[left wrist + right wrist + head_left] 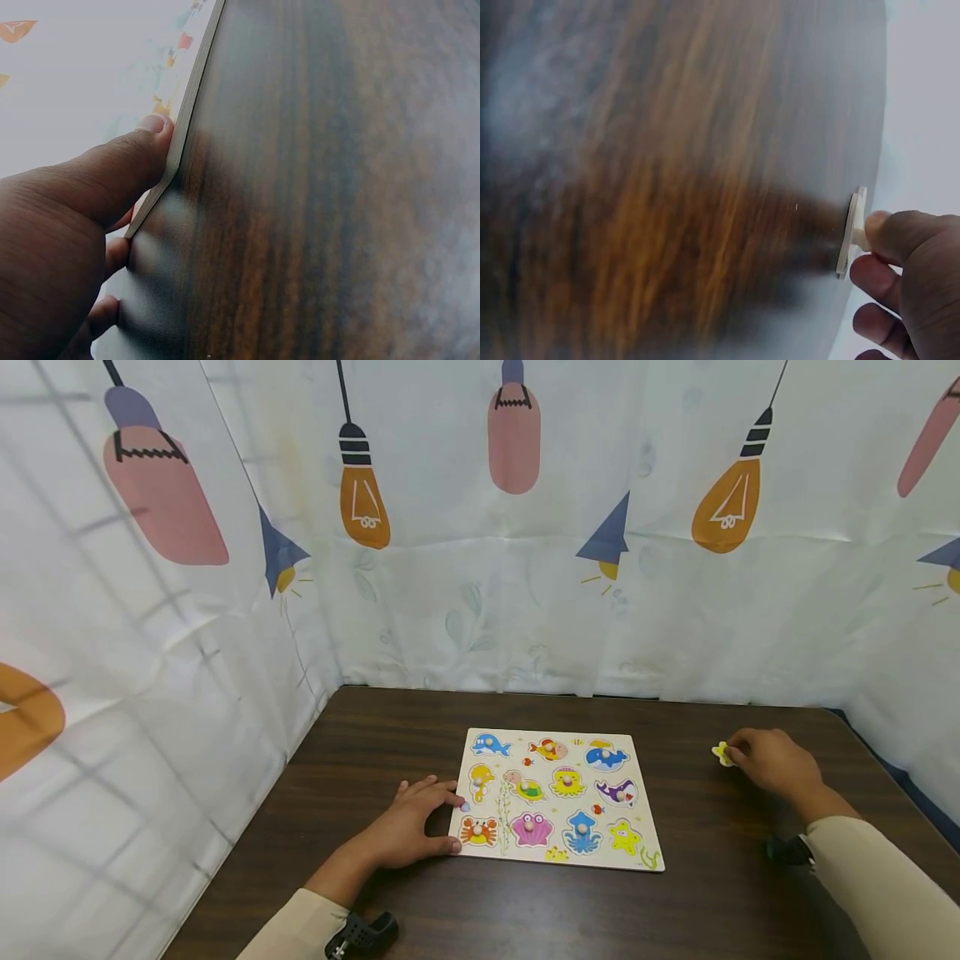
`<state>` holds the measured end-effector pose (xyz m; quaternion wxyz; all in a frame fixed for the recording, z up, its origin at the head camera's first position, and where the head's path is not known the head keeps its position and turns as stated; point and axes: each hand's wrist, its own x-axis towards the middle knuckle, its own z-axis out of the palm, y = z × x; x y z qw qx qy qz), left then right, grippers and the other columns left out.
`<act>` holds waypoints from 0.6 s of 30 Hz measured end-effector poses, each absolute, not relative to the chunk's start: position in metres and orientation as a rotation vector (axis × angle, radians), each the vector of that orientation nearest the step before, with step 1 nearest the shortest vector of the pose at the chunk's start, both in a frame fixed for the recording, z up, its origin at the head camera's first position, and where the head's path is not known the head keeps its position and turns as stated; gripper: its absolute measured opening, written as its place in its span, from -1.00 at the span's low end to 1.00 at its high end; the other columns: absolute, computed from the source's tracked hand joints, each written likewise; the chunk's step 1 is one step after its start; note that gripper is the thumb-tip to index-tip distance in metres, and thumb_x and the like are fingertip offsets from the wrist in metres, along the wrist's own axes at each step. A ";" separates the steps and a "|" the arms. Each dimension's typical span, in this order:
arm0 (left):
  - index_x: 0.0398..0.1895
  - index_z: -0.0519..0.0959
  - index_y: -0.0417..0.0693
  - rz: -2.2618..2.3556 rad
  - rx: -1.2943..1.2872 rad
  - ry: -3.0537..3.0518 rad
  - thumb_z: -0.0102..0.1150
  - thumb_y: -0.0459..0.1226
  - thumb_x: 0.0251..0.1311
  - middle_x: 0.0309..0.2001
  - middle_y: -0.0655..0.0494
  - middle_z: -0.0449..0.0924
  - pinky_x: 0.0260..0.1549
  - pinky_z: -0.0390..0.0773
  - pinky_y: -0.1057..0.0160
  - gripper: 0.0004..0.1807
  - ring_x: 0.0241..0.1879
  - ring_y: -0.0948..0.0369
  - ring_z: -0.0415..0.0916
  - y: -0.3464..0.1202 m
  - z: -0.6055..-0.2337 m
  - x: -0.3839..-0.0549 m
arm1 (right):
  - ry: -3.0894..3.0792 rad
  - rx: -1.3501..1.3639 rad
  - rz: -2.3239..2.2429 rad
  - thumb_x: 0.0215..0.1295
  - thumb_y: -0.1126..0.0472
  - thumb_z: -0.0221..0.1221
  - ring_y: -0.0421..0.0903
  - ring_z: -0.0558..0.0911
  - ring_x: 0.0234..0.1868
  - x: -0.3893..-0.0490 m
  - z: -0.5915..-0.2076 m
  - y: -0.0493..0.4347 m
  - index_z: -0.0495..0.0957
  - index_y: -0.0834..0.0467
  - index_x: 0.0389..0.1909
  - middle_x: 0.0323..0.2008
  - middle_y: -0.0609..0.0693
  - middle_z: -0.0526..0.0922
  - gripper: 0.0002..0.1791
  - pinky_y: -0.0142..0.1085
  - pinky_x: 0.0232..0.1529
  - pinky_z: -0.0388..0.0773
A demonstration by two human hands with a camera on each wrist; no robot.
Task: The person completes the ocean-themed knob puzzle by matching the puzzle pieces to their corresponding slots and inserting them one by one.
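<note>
A wooden peg puzzle board [491, 852] with sea-animal pictures lies flat on the dark table. My left hand [412, 827] rests at its left side, index finger and thumb touching the edge. In the left wrist view, the thumb [146, 139] lies against the board's rim. Off to the right, my right hand [780, 764] pinches a small yellow puzzle piece [722, 754], apparently star-shaped. The right wrist view has this piece [853, 232] edge-on, held by its knob between thumb and index finger. Whether it touches the table is unclear.
The brown wood-grain table [570, 910] reaches back to a white curtain [450, 593] printed with lamps and bulbs. Bare tabletop separates the board from my right hand. A dark wrist device [363, 935] sits on the left forearm, another [789, 850] on the right.
</note>
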<state>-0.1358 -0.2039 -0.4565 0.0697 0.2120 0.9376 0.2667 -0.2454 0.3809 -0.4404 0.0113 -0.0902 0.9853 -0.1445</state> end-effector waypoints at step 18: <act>0.23 0.56 0.20 0.816 0.649 2.820 0.50 0.08 0.12 0.48 0.08 0.33 0.40 -0.25 -0.42 -0.39 0.54 -0.18 0.01 -0.203 -0.456 -0.136 | 3.081 -0.441 -0.491 0.38 0.18 0.28 0.18 0.67 -0.20 -0.241 -0.443 0.373 0.67 0.27 -0.03 -0.12 0.26 0.70 -0.73 0.12 -0.31 0.60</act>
